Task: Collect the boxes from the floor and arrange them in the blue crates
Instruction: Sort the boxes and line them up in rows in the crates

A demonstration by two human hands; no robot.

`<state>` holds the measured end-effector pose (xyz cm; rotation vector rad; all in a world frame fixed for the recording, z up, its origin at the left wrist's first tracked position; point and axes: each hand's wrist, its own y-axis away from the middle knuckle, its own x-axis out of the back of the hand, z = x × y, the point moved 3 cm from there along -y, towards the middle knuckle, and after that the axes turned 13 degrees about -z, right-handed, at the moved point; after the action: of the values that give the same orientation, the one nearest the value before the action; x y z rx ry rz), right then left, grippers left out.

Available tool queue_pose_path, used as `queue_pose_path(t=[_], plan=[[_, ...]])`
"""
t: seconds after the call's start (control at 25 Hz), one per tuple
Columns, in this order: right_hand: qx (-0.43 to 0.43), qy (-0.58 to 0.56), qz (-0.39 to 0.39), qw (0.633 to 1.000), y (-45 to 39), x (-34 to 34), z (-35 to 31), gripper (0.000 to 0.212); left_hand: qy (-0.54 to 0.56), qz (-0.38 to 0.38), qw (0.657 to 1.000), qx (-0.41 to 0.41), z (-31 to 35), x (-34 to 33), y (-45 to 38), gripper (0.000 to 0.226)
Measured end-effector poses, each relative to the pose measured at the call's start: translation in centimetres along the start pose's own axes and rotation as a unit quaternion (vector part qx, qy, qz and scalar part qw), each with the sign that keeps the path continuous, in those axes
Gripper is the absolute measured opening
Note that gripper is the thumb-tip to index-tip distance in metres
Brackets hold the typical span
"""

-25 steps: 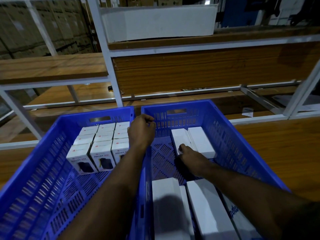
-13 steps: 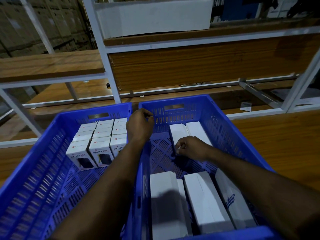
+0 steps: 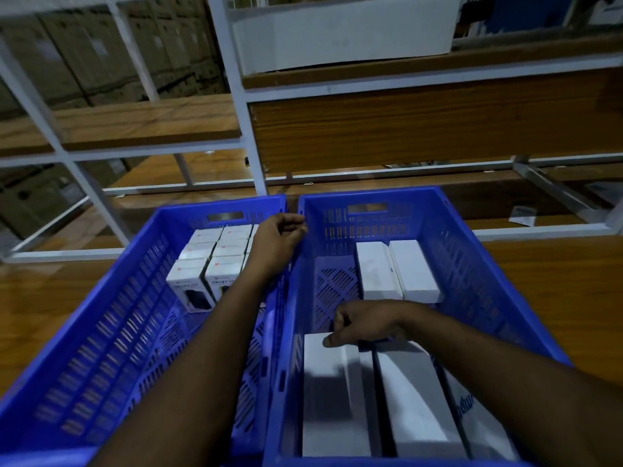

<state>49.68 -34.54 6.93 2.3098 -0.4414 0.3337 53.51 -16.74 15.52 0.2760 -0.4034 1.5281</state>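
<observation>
Two blue crates stand side by side. The left crate (image 3: 101,315) holds several small white boxes (image 3: 202,257) packed at its far end. In the right crate (image 3: 472,264), two long white boxes (image 3: 397,271) lie at the far end and three more white boxes (image 3: 414,406) at the near end. My left hand (image 3: 279,241) grips the rims where the two crates meet at the far end. My right hand (image 3: 367,323) hovers inside the right crate with loosely curled fingers, its thumb touching the far end of the near-left box (image 3: 333,399).
The crates rest on a wooden surface (image 3: 556,298). Behind them rises a white metal rack (image 3: 249,136) with wooden shelves and a large white carton (image 3: 344,35) on top. Stacked brown cartons (image 3: 84,55) fill the back left.
My right hand left the two far white boxes and drew back toward the near boxes. My left hand stayed on the crate rims. The view dropped closer to the crates.
</observation>
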Motion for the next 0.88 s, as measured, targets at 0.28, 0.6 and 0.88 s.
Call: queue_pose_path(t=[0.28,0.6,0.88], plan=[[0.059,-0.194,0.145,0.968,2.8,3.1,-0.6,0.035,-0.057,0.046,0.997,-0.029,0.2,-1.1,0.5,0.019],[0.15,-0.367,0.364,0.843,4.9,7.7,0.8,0.044,0.049,-0.038,0.998,-0.022,1.2,-3.2,1.0,0.056],[0.216,-0.42,0.419,0.775,6.2,7.5,-0.3,0.049,0.048,-0.174,0.983,0.021,3.1,-5.4,2.4,0.044]])
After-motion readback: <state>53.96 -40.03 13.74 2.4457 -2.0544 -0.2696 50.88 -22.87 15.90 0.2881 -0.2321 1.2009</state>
